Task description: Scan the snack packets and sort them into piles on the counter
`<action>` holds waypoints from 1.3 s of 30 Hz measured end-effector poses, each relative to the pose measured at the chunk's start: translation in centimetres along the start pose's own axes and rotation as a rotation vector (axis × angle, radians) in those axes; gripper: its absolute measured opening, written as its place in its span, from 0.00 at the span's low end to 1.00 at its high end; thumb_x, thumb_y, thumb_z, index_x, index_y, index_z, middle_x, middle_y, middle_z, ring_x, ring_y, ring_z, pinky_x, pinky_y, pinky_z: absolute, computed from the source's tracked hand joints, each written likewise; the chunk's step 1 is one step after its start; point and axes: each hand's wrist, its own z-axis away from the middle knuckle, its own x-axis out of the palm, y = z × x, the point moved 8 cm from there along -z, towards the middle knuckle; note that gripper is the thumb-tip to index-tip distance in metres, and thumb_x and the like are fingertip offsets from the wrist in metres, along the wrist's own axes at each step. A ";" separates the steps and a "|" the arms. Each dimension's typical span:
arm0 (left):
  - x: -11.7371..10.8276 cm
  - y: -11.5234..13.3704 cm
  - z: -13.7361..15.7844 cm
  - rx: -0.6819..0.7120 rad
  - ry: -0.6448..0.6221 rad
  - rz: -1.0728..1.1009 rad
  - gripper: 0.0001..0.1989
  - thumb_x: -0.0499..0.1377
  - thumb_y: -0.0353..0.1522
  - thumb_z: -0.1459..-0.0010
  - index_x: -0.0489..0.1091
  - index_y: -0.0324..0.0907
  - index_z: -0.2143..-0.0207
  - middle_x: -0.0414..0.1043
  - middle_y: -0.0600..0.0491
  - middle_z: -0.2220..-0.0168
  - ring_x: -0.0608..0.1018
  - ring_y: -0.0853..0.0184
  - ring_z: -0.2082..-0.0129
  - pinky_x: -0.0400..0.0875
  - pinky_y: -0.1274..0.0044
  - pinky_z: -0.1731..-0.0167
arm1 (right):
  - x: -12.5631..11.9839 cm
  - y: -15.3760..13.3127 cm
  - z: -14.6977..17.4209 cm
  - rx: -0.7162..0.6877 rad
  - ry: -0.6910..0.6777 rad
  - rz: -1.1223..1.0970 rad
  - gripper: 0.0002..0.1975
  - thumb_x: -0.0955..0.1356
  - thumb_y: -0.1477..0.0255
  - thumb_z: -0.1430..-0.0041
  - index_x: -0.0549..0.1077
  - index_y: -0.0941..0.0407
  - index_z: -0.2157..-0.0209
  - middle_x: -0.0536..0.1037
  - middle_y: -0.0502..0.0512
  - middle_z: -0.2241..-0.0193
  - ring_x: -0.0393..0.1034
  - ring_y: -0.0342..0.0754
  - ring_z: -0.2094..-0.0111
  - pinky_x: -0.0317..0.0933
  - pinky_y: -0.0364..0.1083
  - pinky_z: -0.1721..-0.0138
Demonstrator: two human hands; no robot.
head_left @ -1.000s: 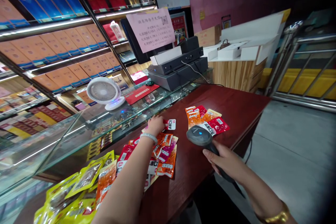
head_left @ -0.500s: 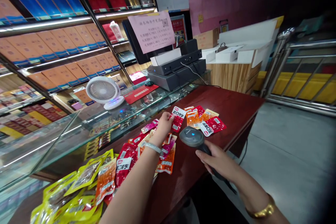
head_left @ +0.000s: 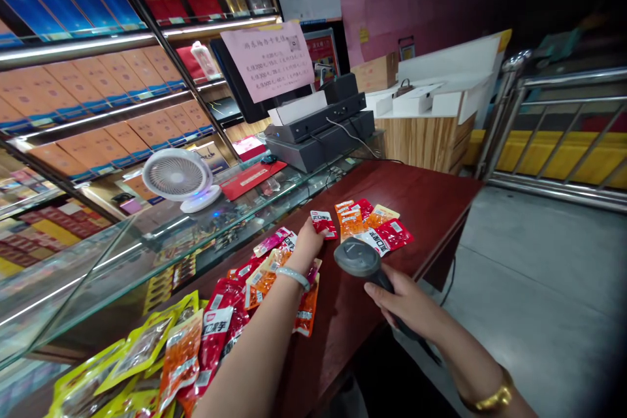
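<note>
My left hand [head_left: 309,240] is closed on the near edge of a red and white snack packet [head_left: 324,225], tilted above the dark red table [head_left: 416,186]. In my right hand [head_left: 404,297] is a grey barcode scanner [head_left: 360,258], gripped by its handle, its head close to the packet. Right of the held packet lies a small group with an orange packet [head_left: 349,219] and a red and white packet [head_left: 389,236]. Under and beside my left forearm spreads a pile of red packets [head_left: 220,313], orange packets [head_left: 179,356] and yellow packets [head_left: 142,346]. My forearm hides part of it.
Along the left runs a glass display counter [head_left: 161,235] with a white fan [head_left: 179,176] on it. A dark grey cash drawer [head_left: 323,137] stands at the far end. Shelves of boxes [head_left: 98,85] rise behind. A metal railing [head_left: 553,137] stands at right.
The packet in my left hand has tilted and now looks foreshortened. The blue light on the scanner's top no longer shows. The whole view has shifted slightly.
</note>
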 end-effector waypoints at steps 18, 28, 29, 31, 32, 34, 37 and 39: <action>-6.8 -1.0 4.4 0.085 -0.174 -0.669 0.19 0.63 0.40 0.45 0.76 0.43 0.52 0.77 0.43 0.50 0.76 0.54 0.49 0.68 0.67 0.50 | 0.7 -0.3 0.5 0.029 -0.093 0.052 0.19 0.65 0.58 0.35 0.66 0.57 0.52 0.63 0.38 0.86 0.58 0.39 0.88 0.53 0.38 0.85; -8.3 -5.5 6.9 -0.053 -0.206 -0.787 0.31 0.65 0.50 0.55 0.69 0.45 0.51 0.70 0.40 0.43 0.68 0.46 0.40 0.61 0.58 0.44 | 2.8 -0.5 0.9 0.014 -0.114 0.083 0.20 0.66 0.57 0.36 0.66 0.57 0.53 0.63 0.39 0.85 0.59 0.39 0.88 0.53 0.38 0.86; -8.7 -5.3 6.8 -0.041 -0.156 -0.789 0.32 0.67 0.49 0.56 0.68 0.44 0.52 0.70 0.39 0.44 0.69 0.47 0.41 0.62 0.59 0.45 | 2.9 -0.5 0.9 0.009 -0.114 0.081 0.20 0.66 0.56 0.36 0.66 0.57 0.53 0.63 0.39 0.84 0.59 0.39 0.88 0.53 0.38 0.86; -9.3 -4.8 6.8 -0.017 -0.059 -0.764 0.31 0.68 0.46 0.55 0.66 0.42 0.51 0.73 0.39 0.48 0.72 0.49 0.45 0.65 0.64 0.49 | 3.0 -0.4 0.9 0.004 -0.112 0.075 0.20 0.66 0.55 0.36 0.66 0.57 0.53 0.63 0.39 0.84 0.59 0.39 0.88 0.52 0.38 0.86; -9.6 -4.7 6.9 -0.012 -0.023 -0.727 0.28 0.67 0.44 0.53 0.66 0.42 0.52 0.74 0.40 0.50 0.74 0.50 0.48 0.66 0.66 0.52 | 3.1 -0.4 0.9 0.004 -0.112 0.072 0.20 0.66 0.55 0.37 0.66 0.57 0.53 0.63 0.39 0.83 0.59 0.38 0.88 0.52 0.38 0.86; -10.0 -4.8 6.9 -0.012 0.021 -0.622 0.17 0.63 0.40 0.47 0.68 0.43 0.57 0.77 0.44 0.57 0.78 0.55 0.56 0.67 0.71 0.59 | 3.2 -0.3 0.8 0.005 -0.115 0.071 0.20 0.66 0.55 0.37 0.66 0.57 0.54 0.63 0.39 0.84 0.59 0.38 0.88 0.52 0.38 0.86; -9.8 -5.3 6.6 -0.041 0.037 -0.358 0.06 0.58 0.37 0.43 0.69 0.44 0.67 0.77 0.50 0.69 0.78 0.62 0.67 0.65 0.76 0.68 | 3.5 -0.3 0.8 0.010 -0.125 0.074 0.20 0.66 0.56 0.37 0.66 0.57 0.53 0.63 0.39 0.84 0.59 0.39 0.88 0.52 0.38 0.86; -9.1 -5.7 6.4 -0.073 0.040 -0.094 0.07 0.57 0.37 0.42 0.67 0.44 0.69 0.73 0.54 0.75 0.76 0.66 0.74 0.63 0.78 0.72 | 3.6 -0.4 0.9 0.017 -0.130 0.065 0.21 0.66 0.55 0.37 0.66 0.57 0.52 0.64 0.39 0.84 0.59 0.39 0.88 0.52 0.38 0.86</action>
